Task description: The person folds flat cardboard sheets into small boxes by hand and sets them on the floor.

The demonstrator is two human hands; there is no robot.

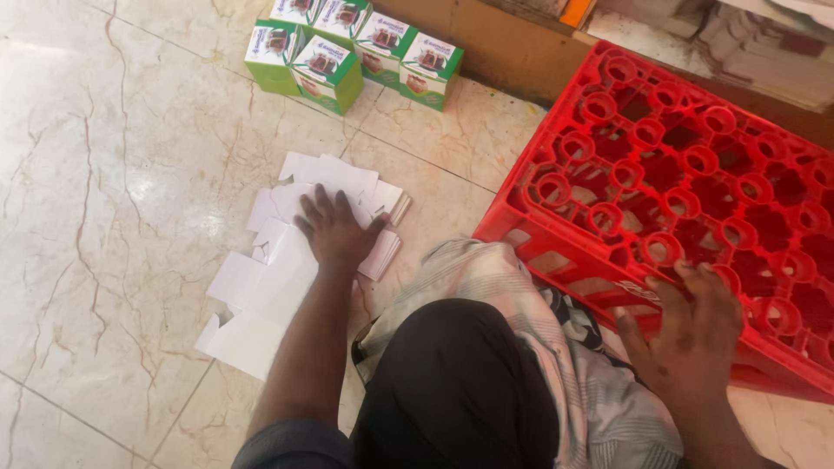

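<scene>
White flat card blanks [276,287] are spread in a loose, overlapping heap on the cream marble floor [104,174], and the left hand [334,230] is pressed flat on top of them, palm down with the fingers spread; nothing is gripped by it. A small neat stack of the same blanks [382,252] is seen just beside the thumb, on the side of the heap nearest the crate. The heap runs from below the forearm up past the fingertips, toward the far edge of the floor.

The right hand [691,334] is laid open over the near rim of a red plastic bottle crate [678,165], fingers spread across its round cell openings and touching the plastic, with no closed hold on it. The crate stands tilted at the right side of the floor, its near corner just beside the person's knee, which is covered by dark cloth and a pale checked wrap [495,287].

At the far edge of the floor, against a brown board, 5 small green and white cartons [352,52] are lined up close together, well apart from the blanks.
</scene>
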